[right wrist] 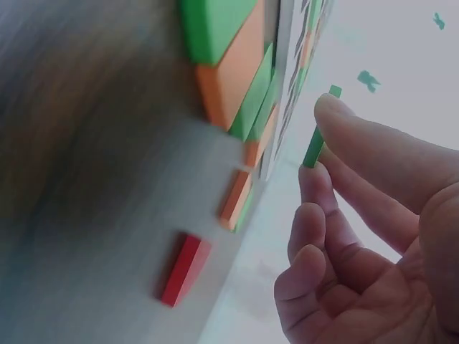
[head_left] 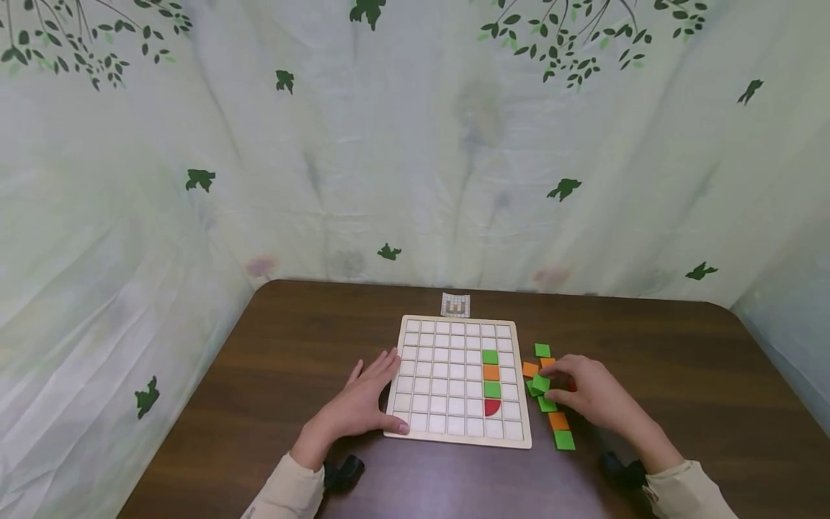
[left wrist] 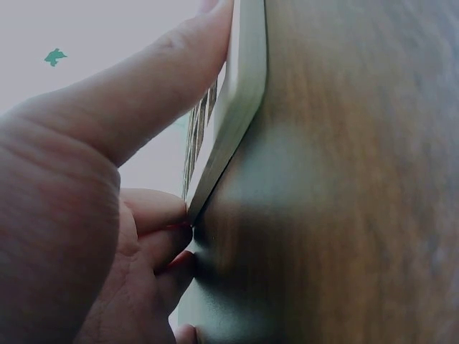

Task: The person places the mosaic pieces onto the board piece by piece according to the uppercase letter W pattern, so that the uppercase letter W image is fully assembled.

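A wooden grid board (head_left: 459,438) with white square cells lies on the table. One column near its right side holds a green tile (head_left: 490,357), an orange tile (head_left: 491,373), another green tile and a red quarter-round tile (head_left: 492,408). My left hand (head_left: 357,404) rests on the board's left edge, thumb at the near corner and fingers spread along the side. Between thumb and fingers, my right hand (head_left: 593,393) pinches a green square tile (right wrist: 315,143), held above the loose tiles to the right of the board.
Loose green and orange tiles lie in a rough line right of the board, with a green tile (head_left: 564,440) at the near end. A red tile (right wrist: 185,269) lies near the right hand. A small patterned card (head_left: 455,305) sits behind the board, before a leaf-print curtain (head_left: 415,144).
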Tool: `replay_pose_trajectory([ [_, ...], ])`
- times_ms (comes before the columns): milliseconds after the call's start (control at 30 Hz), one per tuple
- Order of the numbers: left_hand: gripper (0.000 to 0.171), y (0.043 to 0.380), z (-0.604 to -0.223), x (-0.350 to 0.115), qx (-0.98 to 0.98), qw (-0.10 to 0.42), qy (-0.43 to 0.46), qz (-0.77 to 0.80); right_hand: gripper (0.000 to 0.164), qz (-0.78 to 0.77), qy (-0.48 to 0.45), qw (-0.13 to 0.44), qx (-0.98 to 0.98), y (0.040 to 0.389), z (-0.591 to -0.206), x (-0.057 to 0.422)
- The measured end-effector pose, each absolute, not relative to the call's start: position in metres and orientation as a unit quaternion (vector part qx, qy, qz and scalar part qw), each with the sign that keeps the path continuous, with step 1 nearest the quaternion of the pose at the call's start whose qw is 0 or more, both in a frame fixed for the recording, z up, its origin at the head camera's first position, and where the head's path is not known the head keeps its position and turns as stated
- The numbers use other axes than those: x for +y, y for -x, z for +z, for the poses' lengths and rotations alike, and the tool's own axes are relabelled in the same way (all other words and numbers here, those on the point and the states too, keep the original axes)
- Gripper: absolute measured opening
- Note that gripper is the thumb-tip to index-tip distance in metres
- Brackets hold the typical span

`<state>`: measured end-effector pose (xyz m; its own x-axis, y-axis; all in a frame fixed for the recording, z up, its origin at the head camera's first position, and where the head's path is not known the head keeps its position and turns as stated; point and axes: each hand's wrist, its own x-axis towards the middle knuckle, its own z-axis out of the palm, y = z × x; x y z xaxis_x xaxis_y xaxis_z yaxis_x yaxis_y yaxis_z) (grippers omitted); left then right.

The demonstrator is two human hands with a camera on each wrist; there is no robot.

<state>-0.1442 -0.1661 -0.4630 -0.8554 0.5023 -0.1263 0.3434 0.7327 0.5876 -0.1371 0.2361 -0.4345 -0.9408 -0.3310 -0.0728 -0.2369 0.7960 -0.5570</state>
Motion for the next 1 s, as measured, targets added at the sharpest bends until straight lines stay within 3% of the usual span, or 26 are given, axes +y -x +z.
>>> replay_pose_trajectory([
  [700,0.117,0.148,-0.466,-0.167,0.921,0.132,-0.235,0.28,0.029,-0.277,0.234,0.038,0.931,0.13,-0.434,0.199],
  [1000,0.118,0.148,-0.469,-0.167,0.922,0.133,-0.231,0.28,0.028,-0.296,0.262,0.043,0.917,0.13,-0.435,0.189],
])
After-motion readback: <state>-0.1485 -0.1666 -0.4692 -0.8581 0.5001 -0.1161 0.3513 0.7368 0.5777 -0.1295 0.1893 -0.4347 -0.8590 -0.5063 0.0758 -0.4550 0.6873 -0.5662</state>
